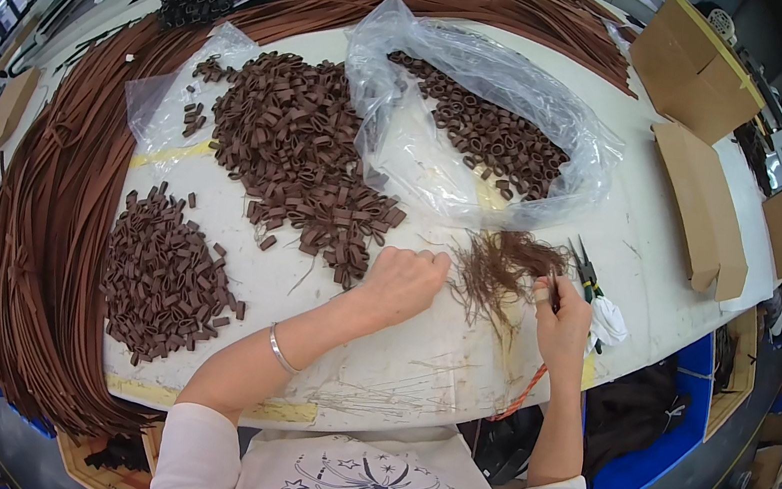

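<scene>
My left hand [402, 285] is closed at the right edge of a large heap of brown strap loops [300, 145]; whatever its fingers hold, if anything, is hidden. To its right, my right hand [563, 323] is closed in a pinch, with something small and dark between thumb and fingers that I cannot make out. A tangle of brown loose threads [499, 266] lies between the hands. Just beyond my right hand are dark pliers [586, 271] with a white cloth bundle [609, 323] beside them. A smaller heap of loops [166, 277] lies at the left.
An open clear plastic bag [403, 160] with more brown loops lies beyond my hands. Bundles of long brown straps [60, 225] curve round the left and far sides of the white table [390, 386]. Cardboard boxes [695, 67] stand at right; a blue bin [651, 466] sits below the edge.
</scene>
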`<state>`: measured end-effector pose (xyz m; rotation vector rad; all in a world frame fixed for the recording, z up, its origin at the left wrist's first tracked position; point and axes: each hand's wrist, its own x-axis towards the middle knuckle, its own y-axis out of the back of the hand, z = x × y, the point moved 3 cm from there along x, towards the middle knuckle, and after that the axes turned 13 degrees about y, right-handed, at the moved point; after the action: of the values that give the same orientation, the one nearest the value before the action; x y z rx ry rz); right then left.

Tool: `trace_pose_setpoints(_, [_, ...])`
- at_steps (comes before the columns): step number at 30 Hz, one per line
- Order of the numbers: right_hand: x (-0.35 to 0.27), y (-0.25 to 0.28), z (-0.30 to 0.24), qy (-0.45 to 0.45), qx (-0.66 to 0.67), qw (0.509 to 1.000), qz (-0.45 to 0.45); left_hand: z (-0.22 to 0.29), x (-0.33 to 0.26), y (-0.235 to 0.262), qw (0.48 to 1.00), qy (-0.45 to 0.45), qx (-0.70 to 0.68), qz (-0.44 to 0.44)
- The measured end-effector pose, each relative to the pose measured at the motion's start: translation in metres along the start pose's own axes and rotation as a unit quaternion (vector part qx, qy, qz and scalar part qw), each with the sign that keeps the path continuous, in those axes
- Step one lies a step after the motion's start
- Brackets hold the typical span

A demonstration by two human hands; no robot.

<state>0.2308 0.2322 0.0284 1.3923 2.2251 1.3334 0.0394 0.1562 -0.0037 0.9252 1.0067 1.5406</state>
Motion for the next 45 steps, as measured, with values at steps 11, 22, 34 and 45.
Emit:
trace_pose_setpoints(11, [0.022,-0.025,0.015,-0.089,0.093,0.992,-0.008,0.039,0.042,-0.018,0.982,-0.053,-0.16,-0.084])
trace_pose_setpoints(22, [-0.001,-0.049,-0.012,-0.016,0.279,0.951,-0.134,0.005,0.023,0.028,0.977,-0.093,-0.171,-0.088])
trace_pose_setpoints(34, [0.008,-0.028,-0.035,0.051,-0.163,0.978,-0.12,-0.096,-0.049,0.103,0.988,0.13,-0.088,-0.012])
trace_pose_setpoints(45, [0.009,-0.092,-0.11,0.176,0.038,0.947,-0.268,-0.08,-0.063,0.037,0.977,0.19,-0.084,0.047])
